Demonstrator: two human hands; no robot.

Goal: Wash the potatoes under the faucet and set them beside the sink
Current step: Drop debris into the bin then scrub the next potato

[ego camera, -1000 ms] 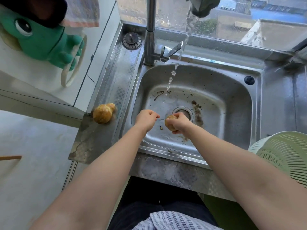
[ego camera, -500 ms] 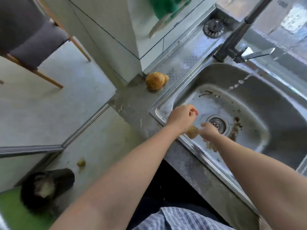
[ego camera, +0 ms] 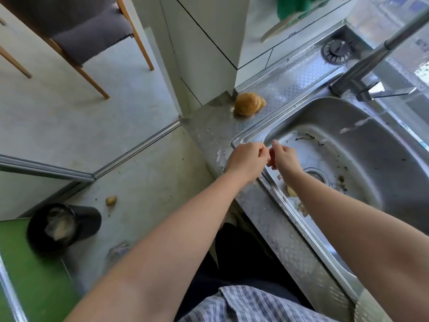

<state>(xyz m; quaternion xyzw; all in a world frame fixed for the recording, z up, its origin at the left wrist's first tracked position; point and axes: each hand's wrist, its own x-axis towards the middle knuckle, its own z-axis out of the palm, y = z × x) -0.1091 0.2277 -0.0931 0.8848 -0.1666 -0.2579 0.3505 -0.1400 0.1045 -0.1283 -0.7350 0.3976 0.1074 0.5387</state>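
One washed potato (ego camera: 249,104) lies on the steel counter left of the sink (ego camera: 362,117). A yellowish potato (ego camera: 291,192) lies on the sink floor, half hidden under my right forearm. My left hand (ego camera: 246,159) hovers over the sink's near left corner with its fingers curled, and nothing shows in it. Close beside it, my right hand (ego camera: 284,156) is over the basin with one finger sticking up and no potato visible in it. The faucet (ego camera: 362,73) lets a thin trickle fall into the basin.
A small potato (ego camera: 111,200) lies on the floor beside a black bin (ego camera: 62,225). Dirt and peel scraps lie around the drain (ego camera: 316,176). A chair (ego camera: 76,31) stands at the far left, and a sink strainer plug (ego camera: 336,51) rests behind the faucet.
My view swung left and down toward the floor. The potato my right hand held a second ago is out of it and lies in the basin. Both hands moved to the sink's near left corner.
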